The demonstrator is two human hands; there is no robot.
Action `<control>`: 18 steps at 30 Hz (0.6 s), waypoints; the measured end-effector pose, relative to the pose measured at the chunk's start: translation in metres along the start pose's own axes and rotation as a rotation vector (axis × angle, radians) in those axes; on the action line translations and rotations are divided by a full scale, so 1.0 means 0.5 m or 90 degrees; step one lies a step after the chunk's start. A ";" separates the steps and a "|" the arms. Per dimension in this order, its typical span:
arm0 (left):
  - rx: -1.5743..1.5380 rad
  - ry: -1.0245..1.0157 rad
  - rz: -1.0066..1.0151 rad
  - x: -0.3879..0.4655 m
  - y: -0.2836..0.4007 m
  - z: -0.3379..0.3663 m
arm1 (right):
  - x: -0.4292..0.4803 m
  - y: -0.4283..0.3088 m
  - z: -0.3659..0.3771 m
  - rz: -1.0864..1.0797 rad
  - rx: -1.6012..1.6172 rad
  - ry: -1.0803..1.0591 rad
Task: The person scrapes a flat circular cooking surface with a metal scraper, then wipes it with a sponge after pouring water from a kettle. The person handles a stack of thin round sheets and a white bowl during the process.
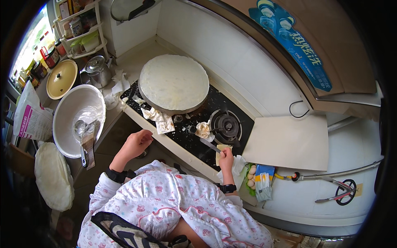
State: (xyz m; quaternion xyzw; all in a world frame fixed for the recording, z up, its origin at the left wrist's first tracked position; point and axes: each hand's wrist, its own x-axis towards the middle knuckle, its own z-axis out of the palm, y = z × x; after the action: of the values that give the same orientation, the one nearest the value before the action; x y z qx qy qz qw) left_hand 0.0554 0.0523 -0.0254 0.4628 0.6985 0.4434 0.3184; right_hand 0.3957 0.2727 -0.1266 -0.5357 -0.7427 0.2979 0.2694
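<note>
A pale, thin round sheet of batter or dough [173, 82] covers a large round griddle on the left part of a black gas hob [198, 148]. Near the hob's front edge, my left hand [136, 144] is raised with nothing in it, its fingers curled loosely. My right hand [226, 156] holds a flat metal blade [210, 144], perhaps a knife or spatula, over a yellowish sponge or cloth [219, 158]. Crumpled stained paper [203, 130] lies beside the bare burner [228, 124]. More crumpled paper [159, 119] rests in front of the griddle.
At left stand a white basin [59, 124] with a ladle and scraper, a stack of thin flatbreads [54, 176], a flour bag [32, 121] and a metal kettle [97, 73]. At right are a pale board [288, 142], several eggs [252, 176] and a gas hose [335, 173].
</note>
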 end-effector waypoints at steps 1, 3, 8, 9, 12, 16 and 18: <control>0.011 -0.004 0.013 0.006 -0.002 -0.001 | 0.008 -0.016 0.007 -0.007 0.043 -0.004; 0.013 -0.017 0.010 0.014 -0.006 -0.007 | 0.035 -0.046 0.033 -0.008 0.088 -0.047; 0.003 -0.010 0.024 0.023 -0.014 -0.027 | 0.119 -0.094 0.147 0.020 0.170 -0.048; 0.010 -0.006 0.012 0.024 -0.016 -0.030 | 0.129 -0.098 0.163 0.005 0.118 -0.031; 0.002 0.005 -0.006 0.025 -0.025 -0.038 | 0.146 -0.105 0.194 -0.030 0.032 0.000; -0.008 0.015 -0.004 0.025 -0.037 -0.047 | 0.152 -0.105 0.205 -0.047 0.044 0.017; -0.011 0.018 -0.003 0.024 -0.041 -0.049 | 0.154 -0.103 0.208 -0.046 0.023 0.021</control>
State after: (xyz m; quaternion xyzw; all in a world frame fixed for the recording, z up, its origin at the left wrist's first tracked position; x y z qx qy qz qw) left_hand 0.0224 0.0520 -0.0346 0.4523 0.7003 0.4549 0.3133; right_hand 0.2663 0.3175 -0.1531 -0.5083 -0.7516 0.2924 0.3019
